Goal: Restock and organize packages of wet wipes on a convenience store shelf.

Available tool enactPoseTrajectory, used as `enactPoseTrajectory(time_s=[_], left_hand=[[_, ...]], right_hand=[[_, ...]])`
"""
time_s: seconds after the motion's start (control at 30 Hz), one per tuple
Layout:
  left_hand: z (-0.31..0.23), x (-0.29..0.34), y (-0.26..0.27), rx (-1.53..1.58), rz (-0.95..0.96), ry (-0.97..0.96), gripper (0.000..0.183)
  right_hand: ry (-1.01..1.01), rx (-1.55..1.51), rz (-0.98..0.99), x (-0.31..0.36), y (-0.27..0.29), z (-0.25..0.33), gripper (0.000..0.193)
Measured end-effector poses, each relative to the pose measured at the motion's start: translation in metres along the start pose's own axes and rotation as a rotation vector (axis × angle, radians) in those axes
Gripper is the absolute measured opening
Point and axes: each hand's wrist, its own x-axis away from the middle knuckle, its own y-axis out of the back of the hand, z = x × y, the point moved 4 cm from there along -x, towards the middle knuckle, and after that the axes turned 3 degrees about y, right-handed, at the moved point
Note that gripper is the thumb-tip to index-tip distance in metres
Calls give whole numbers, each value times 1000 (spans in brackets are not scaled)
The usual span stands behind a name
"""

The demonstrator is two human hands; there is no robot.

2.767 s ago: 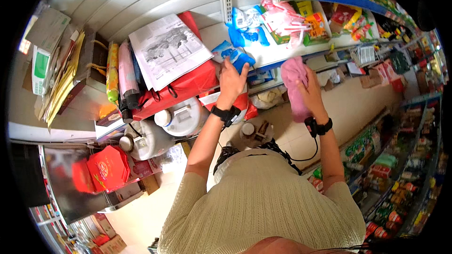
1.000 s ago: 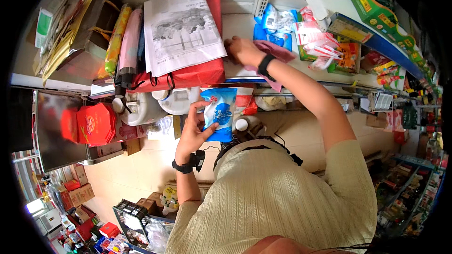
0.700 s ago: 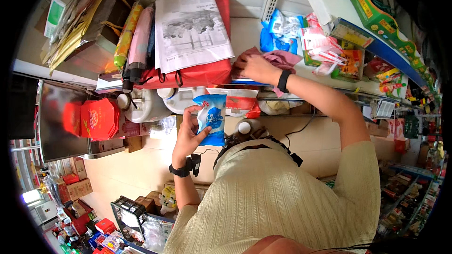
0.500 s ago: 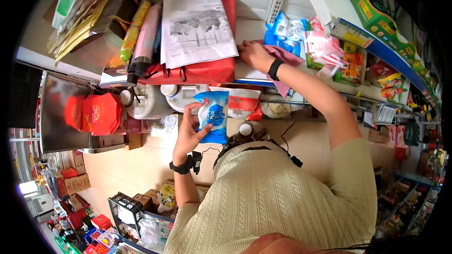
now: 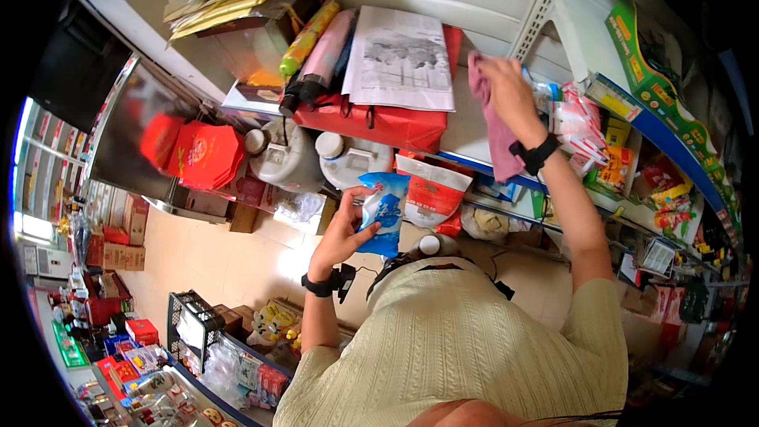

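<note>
My left hand (image 5: 341,231) grips a blue and white plastic packet (image 5: 385,213) and holds it upright in front of my body, below the shelf edge. Over the shelf, my right hand (image 5: 510,99) is closed on a pink cloth (image 5: 498,138), which hangs down across the shelf's front edge. Left of the cloth lies a red flat bag or case (image 5: 387,125) with printed white paper sheets (image 5: 403,63) on top. Just right of my right hand, partly hidden by it, are more blue packets (image 5: 545,93).
Rolled umbrellas (image 5: 326,47) lie left of the sheets. White jugs (image 5: 354,160), a red and white bag (image 5: 431,190) and red paper items (image 5: 202,154) stand beneath the shelf. Small packaged goods (image 5: 581,126) fill the right side. A black crate (image 5: 194,320) sits behind at lower left.
My right hand has lifted off the shelf beside the red bag and drawn the cloth up with it. The view has shifted, while my left hand keeps the packet.
</note>
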Motion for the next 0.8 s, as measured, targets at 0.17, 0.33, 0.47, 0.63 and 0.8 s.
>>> enactPoseTrajectory(time_s=[0.17,0.33,0.47,0.63,0.8], left_hand=[[-19,-5,-13,-3,75,-76,57],[-37,-8,-25,125,83,-78,56],[-44,-4,-25,265,50,-163,57],[-54,-8,-31,370,-72,-316,55],[-63,-38,-58,329,-104,-408,53]], right_hand=[[336,106,-350,-108,52,86,55],[425,-13,-228,-115,46,146,79],[341,-300,-116,-60,40,140,66],[-196,-898,285,37,8,102,52],[-301,-1523,364,84,-10,111,59]])
